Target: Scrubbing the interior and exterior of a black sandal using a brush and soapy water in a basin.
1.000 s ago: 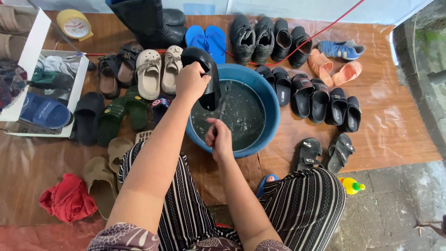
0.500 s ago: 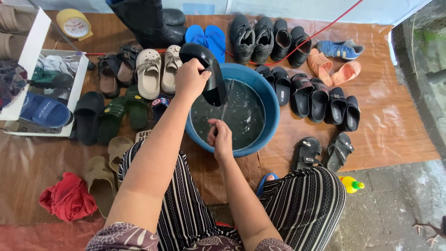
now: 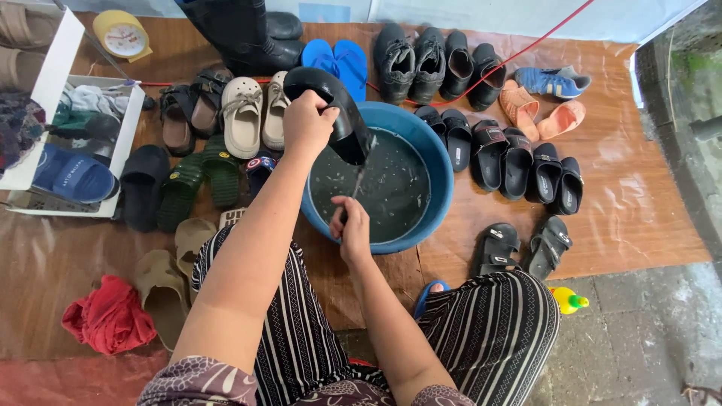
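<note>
Left hand (image 3: 307, 124) gripping one black shoe (image 3: 331, 109), held tilted over blue basin (image 3: 444, 180) of dark water, water dripping off. Right hand (image 3: 351, 225) at basin's near rim, fingers curled — on what, cannot tell. Around basin on brown mat (image 3: 647, 203): one pair blue flip-flops (image 3: 336, 62), two pairs black shoes (image 3: 432, 60), one red cloth (image 3: 109, 316), one yellow clock (image 3: 122, 34)
</note>
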